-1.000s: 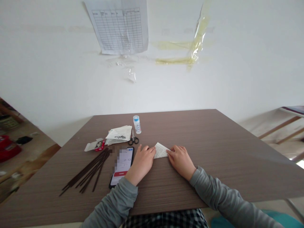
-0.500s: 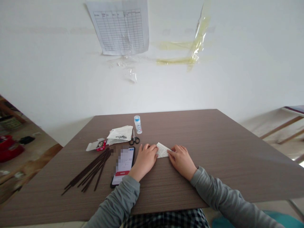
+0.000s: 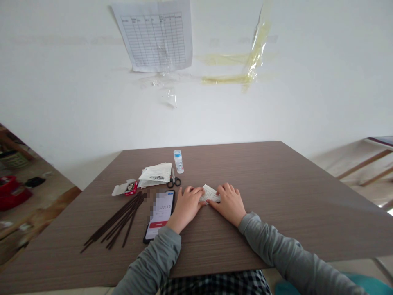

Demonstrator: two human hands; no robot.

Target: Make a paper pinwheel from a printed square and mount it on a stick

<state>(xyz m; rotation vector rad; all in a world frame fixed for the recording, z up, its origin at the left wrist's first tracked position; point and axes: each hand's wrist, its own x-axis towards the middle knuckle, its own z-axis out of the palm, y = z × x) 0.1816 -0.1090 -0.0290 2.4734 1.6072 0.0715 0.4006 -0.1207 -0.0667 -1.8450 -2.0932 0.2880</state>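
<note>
A small folded piece of printed paper (image 3: 211, 192) lies on the table between my hands. My left hand (image 3: 188, 204) grips its left end, with the fingertips on top and the thumb along the near edge. From the other side my right hand (image 3: 229, 203) presses on the paper's right part, its thumb reaching across the near edge close to the left thumb. Both hands cover the paper's ends, so only its middle and top corner show.
Left of my hands lie a phone (image 3: 160, 215), dark brown sticks (image 3: 115, 221), an open red box (image 3: 131, 187) with small metal pieces, a stack of printed papers (image 3: 156, 174) and scissors (image 3: 174, 182). A clear bottle (image 3: 178, 161) stands farther back. Behind the table (image 3: 276, 180) rises a wall.
My right hand has moved left over the paper, and its thumb now lies near the left thumb. Less of the paper's right side shows. My left hand has barely moved.
</note>
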